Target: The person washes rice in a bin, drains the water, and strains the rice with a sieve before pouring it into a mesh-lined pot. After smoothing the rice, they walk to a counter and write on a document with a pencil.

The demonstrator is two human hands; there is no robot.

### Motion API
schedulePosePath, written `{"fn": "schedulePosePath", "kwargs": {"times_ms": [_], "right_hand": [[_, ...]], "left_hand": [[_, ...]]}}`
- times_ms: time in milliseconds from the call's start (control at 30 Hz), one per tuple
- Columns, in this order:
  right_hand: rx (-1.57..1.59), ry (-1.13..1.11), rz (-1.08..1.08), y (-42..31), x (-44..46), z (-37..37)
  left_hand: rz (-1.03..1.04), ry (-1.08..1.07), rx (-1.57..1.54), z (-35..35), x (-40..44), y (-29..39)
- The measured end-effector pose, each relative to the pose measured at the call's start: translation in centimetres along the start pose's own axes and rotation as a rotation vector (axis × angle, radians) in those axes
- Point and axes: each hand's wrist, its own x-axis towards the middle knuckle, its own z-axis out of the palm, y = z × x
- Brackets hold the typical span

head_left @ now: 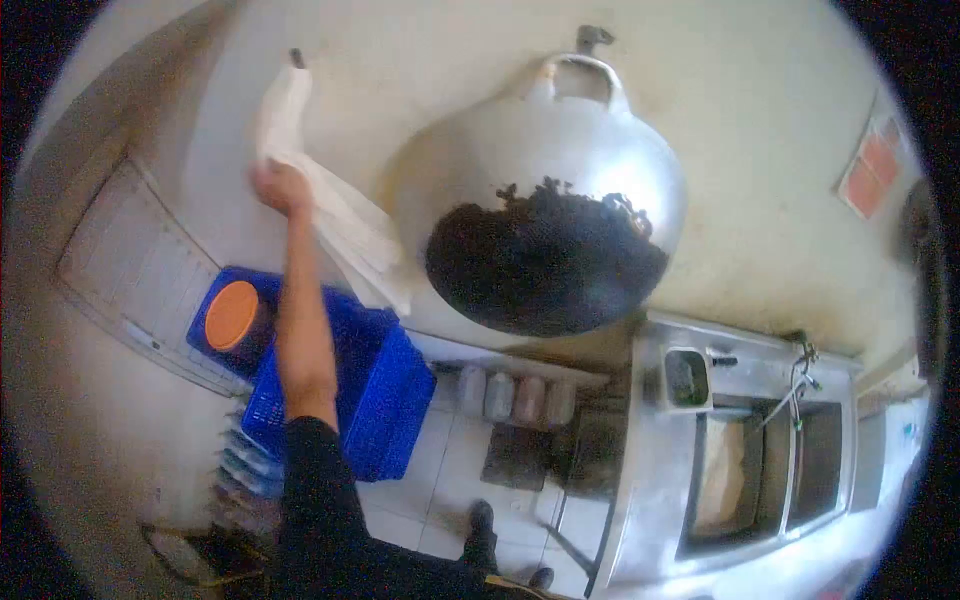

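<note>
My left hand (pixel 283 187), slightly blurred, is closed around a white cloth (pixel 345 225) that hangs from a dark hook (pixel 297 58) on the wall. The cloth bends at my fingers, and its lower part slants down to the right. Right of the cloth hangs a large metal wok (pixel 560 150) with one loop handle on a wall hook and a blackened patch on its lower half. My right hand is out of view.
Below my arm stand stacked blue crates (pixel 385 400) and an orange round lid (pixel 231 315). Several plastic jugs (pixel 530 398) stand along the wall. On the right is a steel sink counter (pixel 640 440) with a tap (pixel 800 375) and a small green-filled container (pixel 686 378).
</note>
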Motion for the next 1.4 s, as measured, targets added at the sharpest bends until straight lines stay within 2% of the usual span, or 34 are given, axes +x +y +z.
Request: {"fn": "schedulePosePath", "kwargs": {"times_ms": [33, 67, 100, 133, 200, 233, 267, 300, 333, 367, 400, 433, 467, 533, 567, 600, 633, 667, 700, 833, 867, 900, 933, 1000, 1100, 1133, 1267, 1300, 1333, 1367, 1400], "right_hand": [[-0.014, -0.017, -0.003, 1.8, -1.1, 4.1], [0.034, 0.005, 0.006, 1.6, -0.4, 0.7], [0.088, 0.027, 0.015, 0.6, 0.7, -2.4], [0.147, 0.052, 0.029, -4.0, 5.4, -16.5], [0.268, 0.108, 0.075, -3.1, 4.2, -16.0], [0.058, -0.015, 0.047, -1.3, 2.7, -12.8], [-0.188, -0.167, -0.053, 0.2, 0.7, -6.6], [0.611, -0.211, 0.362, -0.1, 1.0, -9.8], [0.701, -0.269, 0.516, -1.2, 3.0, -15.8], [0.616, -0.115, 0.339, 1.6, 0.1, -11.0], [0.835, 0.019, 0.404, 2.6, -0.6, -10.5], [0.723, 0.127, 0.238, 4.9, -1.4, -9.2], [0.671, 0.225, 0.160, 7.3, -1.0, -10.4], [0.859, 0.030, 0.525, 11.6, -0.1, -13.3], [0.842, 0.200, 0.507, 14.7, -0.4, -12.8], [1.065, 0.127, 0.792, 17.3, 1.7, -17.4], [0.648, 0.334, 0.436, 21.7, -1.2, -12.6], [0.574, 0.266, 0.577, 24.8, -0.3, -14.5], [0.842, 0.299, 0.799, 28.1, -0.2, -13.9], [1.129, 0.370, 0.926, 42.4, 0.4, -18.4], [1.212, 0.389, 0.913, 46.0, 0.7, -19.0], [1.282, 0.393, 0.851, 43.3, 4.6, -22.3], [1.288, 0.414, 0.803, 44.1, 5.6, -22.9], [1.341, 0.453, 0.700, 52.4, 6.0, -21.8], [1.457, 0.481, 0.646, 59.3, 8.9, -21.7], [1.490, 0.414, 0.549, 61.5, 9.3, -21.1], [1.500, 0.505, 0.404, 71.2, 13.0, -17.9], [1.458, 0.591, 0.404, 73.6, 14.0, -16.7], [1.414, 0.679, 0.402, 76.6, 15.0, -14.7], [1.430, 0.694, 0.401, 79.5, 15.5, -12.0], [1.480, 0.695, 0.405, 82.2, 15.7, -8.9]], "left_hand": [[0.136, 0.170, 0.024, -1.0, 2.0, 0.6], [0.275, 0.345, 0.046, -1.9, 4.7, 1.1], [0.190, 0.297, 0.061, -2.9, 7.8, 1.3], [0.106, 0.256, 0.072, -4.0, 11.6, 1.3], [0.542, 0.646, 0.081, 4.8, 30.7, -12.6], [0.260, 0.549, 0.042, -4.5, 25.3, -1.6], [0.244, 0.551, 0.029, -8.3, 24.9, 2.2], [0.256, 0.553, 0.025, -10.8, 25.9, 4.3], [0.290, 0.545, 0.017, -13.1, 26.0, 6.5], [0.332, 0.522, 0.005, -15.3, 25.7, 8.1], [0.373, 0.490, -0.016, -17.0, 24.5, 9.8], [0.404, 0.452, -0.047, -18.1, 22.0, 11.5], [0.431, 0.408, -0.097, -18.9, 19.1, 13.6], [0.445, 0.295, -0.223, -19.9, 10.7, 18.3], [0.436, 0.220, -0.297, -20.3, 5.1, 21.0], [0.416, 0.135, -0.372, -20.9, -0.7, 24.0], [0.393, 0.055, -0.430, -22.0, -7.3, 26.8], [0.356, -0.026, -0.486, -23.8, -13.7, 29.4], [0.327, -0.100, -0.547, -26.4, -20.2, 33.5], [0.286, -0.362, -0.796, -39.4, -41.3, 49.6], [0.278, -0.404, -0.854, -42.7, -45.5, 53.5], [0.213, -0.452, -0.892, -41.3, -48.2, 54.2], [0.196, -0.490, -0.960, -42.8, -51.3, 57.6], [0.195, -0.555, -1.141, -50.5, -58.5, 67.0], [0.171, -0.683, -1.408, -60.3, -67.8, 79.5], [0.155, -0.732, -1.505, -63.6, -70.9, 83.3], [0.129, -1.010, -1.910, -78.0, -86.7, 98.3], [0.219, -1.111, -2.023, -81.2, -91.5, 102.6], [0.410, -1.168, -2.096, -84.6, -96.7, 106.1], [1.134, -0.443, -1.857, -92.6, -99.8, 107.4], [0.893, -1.258, -2.139, -101.0, -103.1, 107.1]]}}
